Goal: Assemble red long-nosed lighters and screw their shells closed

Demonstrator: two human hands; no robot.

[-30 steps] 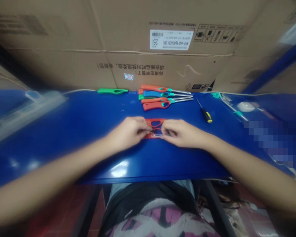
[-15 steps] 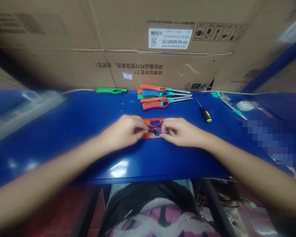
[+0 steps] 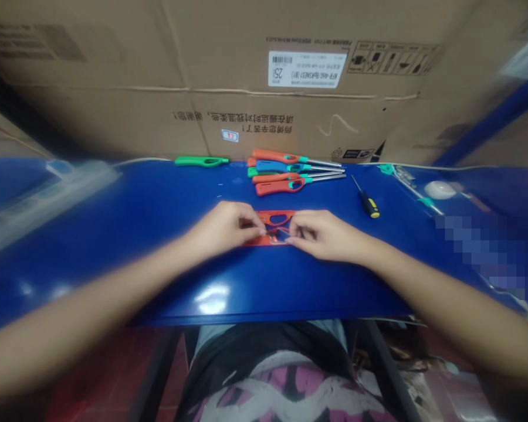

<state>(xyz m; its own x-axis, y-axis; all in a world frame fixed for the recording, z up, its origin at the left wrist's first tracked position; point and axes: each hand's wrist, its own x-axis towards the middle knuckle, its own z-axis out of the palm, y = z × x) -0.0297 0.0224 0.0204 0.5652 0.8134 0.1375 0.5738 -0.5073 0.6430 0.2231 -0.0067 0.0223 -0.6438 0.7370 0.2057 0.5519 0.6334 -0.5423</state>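
Two orange-red lighter housing halves lie before me on the blue table, an upper half (image 3: 277, 213) and a lower half (image 3: 259, 241) nearer to me. My left hand (image 3: 226, 225) is closed in a pinch over their left part, thumb and forefinger on a small dark piece too small to name. Over the right part, my right hand (image 3: 323, 234) is closed too, its fingertips together at the lower half. What it holds is hidden. A thin wire-like line shows between the hands. Both palms cover the ends of the halves.
Several assembled gas lighters (image 3: 279, 186) lie behind my hands, beside a green lighter handle (image 3: 198, 161). A black-and-yellow screwdriver (image 3: 369, 206) is to the right, near a white round object (image 3: 440, 189). A power strip (image 3: 57, 199) runs along the left. Cardboard (image 3: 229, 70) stands behind.
My left hand's fingers have shifted slightly over the lower half, with the thumb straighter. The right hand stays nearly where it was. The whole view has shifted a little.
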